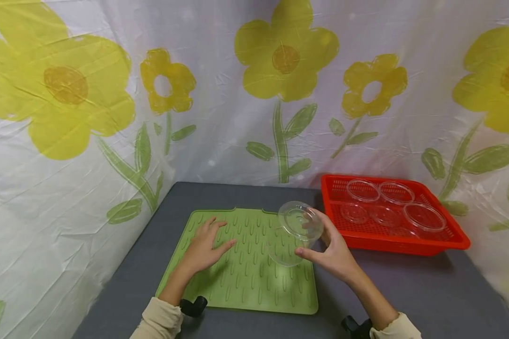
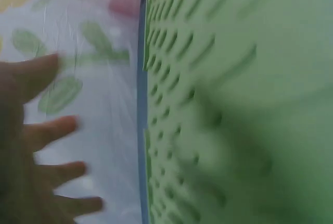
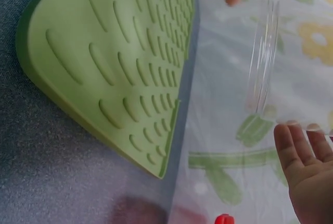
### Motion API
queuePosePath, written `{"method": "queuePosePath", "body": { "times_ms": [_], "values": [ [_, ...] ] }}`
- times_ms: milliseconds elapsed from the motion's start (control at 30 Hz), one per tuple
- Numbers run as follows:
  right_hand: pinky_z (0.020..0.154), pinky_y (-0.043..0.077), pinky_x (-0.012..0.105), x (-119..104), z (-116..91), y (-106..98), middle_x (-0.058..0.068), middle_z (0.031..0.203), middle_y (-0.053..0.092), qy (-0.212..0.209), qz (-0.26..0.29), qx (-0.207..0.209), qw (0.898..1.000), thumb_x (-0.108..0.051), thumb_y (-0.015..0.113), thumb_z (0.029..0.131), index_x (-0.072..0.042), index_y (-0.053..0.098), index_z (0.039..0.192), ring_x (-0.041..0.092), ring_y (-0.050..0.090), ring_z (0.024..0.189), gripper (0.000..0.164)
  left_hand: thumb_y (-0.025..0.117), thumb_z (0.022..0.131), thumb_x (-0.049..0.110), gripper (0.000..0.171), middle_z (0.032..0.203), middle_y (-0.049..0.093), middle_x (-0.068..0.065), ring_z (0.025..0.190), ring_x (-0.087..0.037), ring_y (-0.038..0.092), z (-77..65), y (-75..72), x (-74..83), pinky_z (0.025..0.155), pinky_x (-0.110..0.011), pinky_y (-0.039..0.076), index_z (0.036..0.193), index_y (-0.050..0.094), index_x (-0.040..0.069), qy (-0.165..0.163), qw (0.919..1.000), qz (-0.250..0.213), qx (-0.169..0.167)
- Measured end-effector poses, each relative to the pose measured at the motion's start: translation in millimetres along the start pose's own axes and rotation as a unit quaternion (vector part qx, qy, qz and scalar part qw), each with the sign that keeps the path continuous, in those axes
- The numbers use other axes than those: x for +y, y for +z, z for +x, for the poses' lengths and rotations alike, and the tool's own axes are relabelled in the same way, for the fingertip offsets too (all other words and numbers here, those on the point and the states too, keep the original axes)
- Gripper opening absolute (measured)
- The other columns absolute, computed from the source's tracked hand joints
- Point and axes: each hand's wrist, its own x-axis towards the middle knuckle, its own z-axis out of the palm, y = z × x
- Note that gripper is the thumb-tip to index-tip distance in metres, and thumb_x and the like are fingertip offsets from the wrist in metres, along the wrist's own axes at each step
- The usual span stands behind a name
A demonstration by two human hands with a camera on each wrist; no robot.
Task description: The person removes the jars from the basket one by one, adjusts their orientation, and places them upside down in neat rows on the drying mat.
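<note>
My right hand [image 1: 332, 249] holds a clear round plastic container [image 1: 296, 227] tilted over the right part of a green ridged mat [image 1: 246, 282], thumb at the near side and fingers behind. In the right wrist view the fingertips [image 3: 285, 130] are at the clear plastic, whose rim lines [image 3: 264, 57] show edge-on. To the left, my left hand [image 1: 205, 247] is spread above the mat, holding nothing. The left wrist view shows its fingers [image 2: 54, 133] apart, slightly blurred.
A red perforated basket [image 1: 407, 245] stands at the back right with several clear round plastic pieces [image 1: 424, 216] inside. The mat lies on a dark grey table [image 1: 407, 292]. Behind it hangs a white sheet with yellow flowers [image 1: 220, 155].
</note>
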Motion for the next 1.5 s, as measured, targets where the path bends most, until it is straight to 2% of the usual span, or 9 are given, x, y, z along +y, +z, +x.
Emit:
{"method": "queuePosePath", "body": {
  "times_ms": [133, 200, 300, 433, 567, 700, 867, 1233, 1500],
  "values": [
    [0.108, 0.042, 0.019, 2, 3, 3, 0.006, 0.146, 0.052, -0.006, -0.014, 0.002, 1.0, -0.008, 0.086, 0.081, -0.02, 0.036, 0.156, 0.024, 0.055, 0.131, 0.091, 0.063, 0.099, 0.046, 0.066, 0.165, 0.02, -0.03, 0.151, -0.058, 0.013, -9.5, -11.9, -10.9, 0.108, -0.084, 0.018, 0.15, 0.047, 0.008, -0.05, 0.9949, 0.044, -0.076],
    [0.106, 0.044, 0.023, 3, 4, 5, 0.005, 0.145, 0.053, -0.006, -0.019, 0.005, 1.0, -0.01, 0.086, 0.081, -0.022, 0.037, 0.155, 0.029, 0.056, 0.129, 0.09, 0.065, 0.098, 0.045, 0.067, 0.165, 0.019, -0.032, 0.149, -0.062, 0.011, -15.1, -15.2, -13.6, 0.107, -0.086, 0.015, 0.151, 0.046, 0.007, -0.072, 0.9906, 0.049, -0.105],
    [0.104, 0.047, 0.03, 2, 7, 9, 0.003, 0.144, 0.053, -0.003, -0.026, 0.012, 1.0, -0.012, 0.087, 0.08, -0.022, 0.038, 0.155, 0.03, 0.057, 0.127, 0.09, 0.068, 0.096, 0.046, 0.071, 0.163, 0.02, -0.034, 0.147, -0.066, 0.009, -21.8, -16.1, -16.3, 0.105, -0.088, 0.012, 0.151, 0.046, 0.007, -0.096, 0.9846, 0.061, -0.132],
    [0.101, 0.049, 0.03, -1, 12, 16, 0.003, 0.143, 0.052, 0.0, -0.031, 0.02, 0.999, -0.014, 0.088, 0.079, -0.023, 0.039, 0.154, 0.031, 0.057, 0.126, 0.09, 0.071, 0.093, 0.046, 0.075, 0.163, 0.02, -0.035, 0.146, -0.069, 0.006, -26.9, -13.6, -18.5, 0.105, -0.089, 0.009, 0.152, 0.045, 0.007, -0.111, 0.9796, 0.067, -0.154],
    [0.099, 0.05, 0.03, -2, 20, 24, 0.005, 0.144, 0.051, 0.005, -0.037, 0.023, 0.999, -0.016, 0.089, 0.078, -0.023, 0.039, 0.154, 0.031, 0.057, 0.127, 0.091, 0.074, 0.09, 0.047, 0.079, 0.163, 0.021, -0.033, 0.146, -0.069, 0.007, -28.8, -10.9, -18.8, 0.105, -0.089, 0.01, 0.152, 0.045, 0.008, -0.119, 0.9779, 0.076, -0.154],
    [0.1, 0.051, 0.038, 0, 28, 35, 0.006, 0.146, 0.051, 0.014, -0.049, 0.027, 0.998, -0.02, 0.089, 0.078, -0.023, 0.039, 0.154, 0.028, 0.057, 0.129, 0.091, 0.074, 0.089, 0.049, 0.081, 0.164, 0.021, -0.031, 0.147, -0.067, 0.007, -30.1, -8.9, -19.8, 0.106, -0.088, 0.01, 0.153, 0.044, 0.01, -0.125, 0.9768, 0.084, -0.152],
    [0.102, 0.049, 0.048, 3, 39, 51, 0.009, 0.145, 0.054, 0.021, -0.051, 0.037, 0.998, -0.023, 0.09, 0.078, -0.023, 0.04, 0.154, 0.028, 0.06, 0.123, 0.091, 0.074, 0.089, 0.05, 0.082, 0.165, 0.021, -0.029, 0.147, -0.066, 0.007, -31.5, -7.0, -23.8, 0.106, -0.088, 0.011, 0.154, 0.043, 0.012, -0.126, 0.9773, 0.083, -0.149],
    [0.094, 0.053, 0.045, 6, 64, 94, 0.012, 0.141, 0.057, 0.066, -0.055, 0.038, 0.996, -0.029, 0.092, 0.074, -0.022, 0.039, 0.155, 0.032, 0.062, 0.111, 0.097, 0.079, 0.085, 0.051, 0.081, 0.156, 0.03, -0.028, 0.147, -0.064, 0.016, -35.0, -6.3, -30.0, 0.105, -0.086, 0.017, 0.15, 0.047, 0.014, -0.121, 0.9823, 0.092, -0.109],
    [0.095, 0.053, 0.05, 17, 75, 117, 0.012, 0.144, 0.055, 0.054, -0.041, 0.028, 0.997, -0.028, 0.091, 0.077, -0.016, 0.035, 0.157, 0.028, 0.055, 0.126, 0.098, 0.079, 0.085, 0.051, 0.079, 0.154, 0.034, -0.027, 0.146, -0.061, 0.022, -36.3, 0.8, -26.6, 0.106, -0.084, 0.022, 0.148, 0.05, 0.013, -0.11, 0.983, 0.103, -0.104]
  ]
}}
